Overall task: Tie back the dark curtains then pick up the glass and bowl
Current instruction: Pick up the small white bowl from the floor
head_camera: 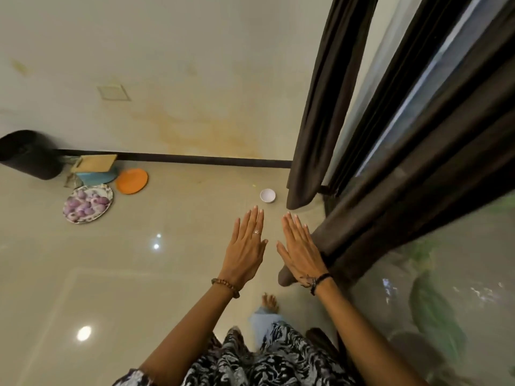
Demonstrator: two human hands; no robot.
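In the head view, both arms reach forward from the lower edge of the frame over a glossy beige floor point(172, 246). The left hand point(246, 246) is held flat, palm down, fingers straight and together, holding nothing; a ring sits on one finger and a beaded bracelet point(225, 286) circles the wrist. The right hand point(299, 246) is likewise flat with straight fingers and empty, its outer edge close against the near dark curtain point(418, 168), though whether it touches the fabric is hard to tell. A dark cord band point(320, 280) is on that wrist.

The near curtain hangs loose along the window on the right side of the frame, its hem bunched on the floor. A second dark curtain panel point(320, 107) hangs at upper centre-right, also loose. The small white bowl point(267, 195) stands on the floor just above the fingertips, left of that panel's hem.

At mid-left lie an orange plate point(131, 181), a patterned plate of purple onions point(87, 204) and a wooden cutting board point(93, 163).
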